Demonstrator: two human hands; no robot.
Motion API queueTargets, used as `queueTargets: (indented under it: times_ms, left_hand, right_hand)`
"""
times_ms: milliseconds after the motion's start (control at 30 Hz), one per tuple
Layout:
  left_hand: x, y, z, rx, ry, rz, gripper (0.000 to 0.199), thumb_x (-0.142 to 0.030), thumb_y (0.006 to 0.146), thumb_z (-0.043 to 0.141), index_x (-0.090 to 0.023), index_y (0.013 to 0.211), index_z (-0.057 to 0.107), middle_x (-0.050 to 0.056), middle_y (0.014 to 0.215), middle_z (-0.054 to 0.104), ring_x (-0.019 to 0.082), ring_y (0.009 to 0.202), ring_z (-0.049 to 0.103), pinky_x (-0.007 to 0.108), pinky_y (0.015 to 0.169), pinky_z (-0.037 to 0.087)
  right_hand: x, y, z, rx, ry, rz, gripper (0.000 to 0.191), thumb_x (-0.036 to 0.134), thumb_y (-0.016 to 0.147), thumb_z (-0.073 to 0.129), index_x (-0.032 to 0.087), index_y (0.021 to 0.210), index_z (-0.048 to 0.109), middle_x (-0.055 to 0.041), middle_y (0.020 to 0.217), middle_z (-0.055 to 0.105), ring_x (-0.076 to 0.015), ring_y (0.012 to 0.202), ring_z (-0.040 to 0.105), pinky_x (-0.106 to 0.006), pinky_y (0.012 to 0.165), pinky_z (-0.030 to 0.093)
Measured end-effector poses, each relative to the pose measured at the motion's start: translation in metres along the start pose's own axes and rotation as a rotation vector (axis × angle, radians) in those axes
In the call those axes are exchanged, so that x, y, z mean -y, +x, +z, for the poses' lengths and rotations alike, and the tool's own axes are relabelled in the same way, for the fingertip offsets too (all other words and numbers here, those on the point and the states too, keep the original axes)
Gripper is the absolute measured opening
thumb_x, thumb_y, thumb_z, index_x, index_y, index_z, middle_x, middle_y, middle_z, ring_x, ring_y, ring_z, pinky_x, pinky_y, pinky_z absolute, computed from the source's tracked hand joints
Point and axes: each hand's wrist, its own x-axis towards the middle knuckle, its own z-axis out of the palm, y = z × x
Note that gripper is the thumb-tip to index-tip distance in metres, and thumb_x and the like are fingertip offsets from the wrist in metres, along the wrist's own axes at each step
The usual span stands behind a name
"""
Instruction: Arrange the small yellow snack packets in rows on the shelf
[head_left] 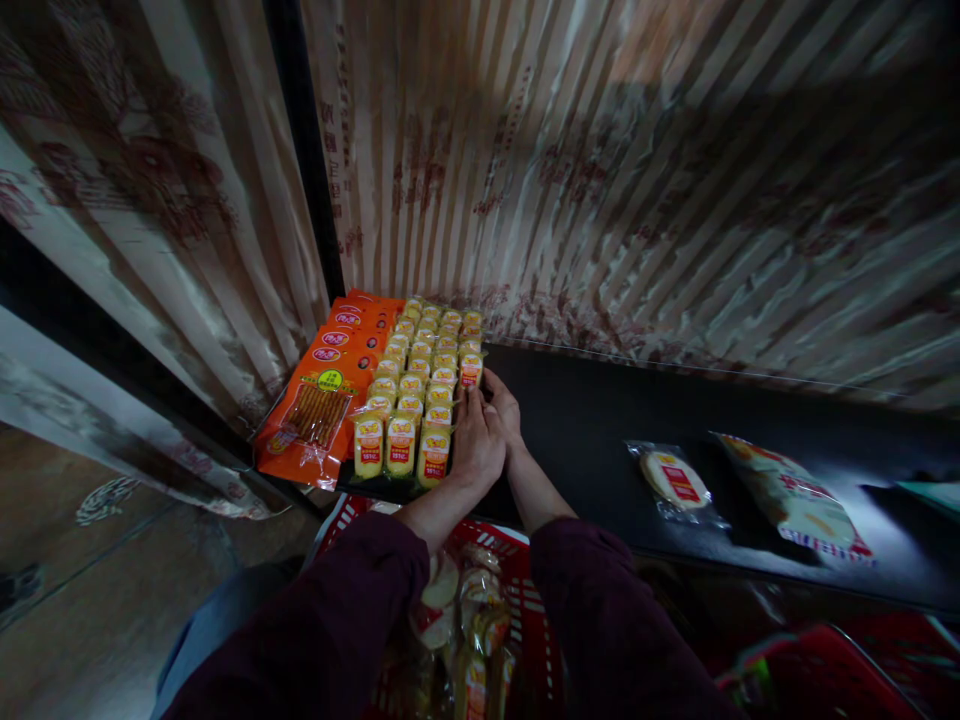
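Note:
Small yellow wrapped snack cakes [400,445] stand upright in several tight columns on a black shelf [577,420]. At the right-hand column, my left hand [480,440] has its fingers at the lower front of one snack cake [471,368]. My right hand [505,408] curls against the right side of that same cake, close by my left hand. Both hands are closed around it, though some fingertips are hidden. Orange snack bags [319,410] lie overlapping to the left of the columns.
A red basket [536,600] below the shelf edge holds more wrapped snacks [480,610]. On the shelf's right lie a round wrapped snack [675,480] and a larger bag [791,495]. A dark upright post [307,140] and pleated curtain [465,180] stand behind. Another red basket [832,670] is at lower right.

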Motion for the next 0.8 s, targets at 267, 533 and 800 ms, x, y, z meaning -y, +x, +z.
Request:
queueTargets:
  times_ms: [267, 533, 800]
  left_hand:
    - [-0.006, -0.002, -0.003, 0.022, 0.001, -0.030, 0.057, -0.024, 0.091, 0.028, 0.002, 0.141, 0.036, 0.020, 0.153, 0.027, 0.023, 0.144, 0.021, 0.035, 0.119, 0.016]
    - [-0.002, -0.004, -0.001, 0.011, 0.011, -0.017, 0.054, -0.023, 0.091, 0.028, -0.002, 0.140, 0.040, 0.019, 0.152, 0.030, 0.023, 0.144, 0.024, 0.036, 0.119, 0.017]
    - [0.004, 0.001, 0.004, 0.005, -0.024, 0.031, 0.055, -0.026, 0.092, 0.026, 0.000, 0.139, 0.041, 0.019, 0.150, 0.035, 0.022, 0.143, 0.027, 0.035, 0.119, 0.018]
  right_hand:
    - [0.001, -0.007, -0.004, -0.051, -0.022, 0.099, 0.049, 0.027, 0.076, 0.054, 0.018, 0.123, 0.058, -0.0106, 0.118, 0.063, -0.0250, 0.106, 0.060, -0.042, 0.095, 0.048]
    - [0.003, -0.010, -0.004, -0.078, 0.086, 0.136, 0.046, 0.025, 0.073, 0.054, 0.018, 0.118, 0.062, -0.0101, 0.114, 0.063, -0.0233, 0.102, 0.060, -0.039, 0.092, 0.051]
    - [0.002, -0.005, -0.001, -0.082, 0.091, 0.118, 0.046, 0.025, 0.075, 0.052, 0.020, 0.120, 0.061, -0.0088, 0.114, 0.063, -0.0221, 0.100, 0.062, -0.038, 0.089, 0.052]
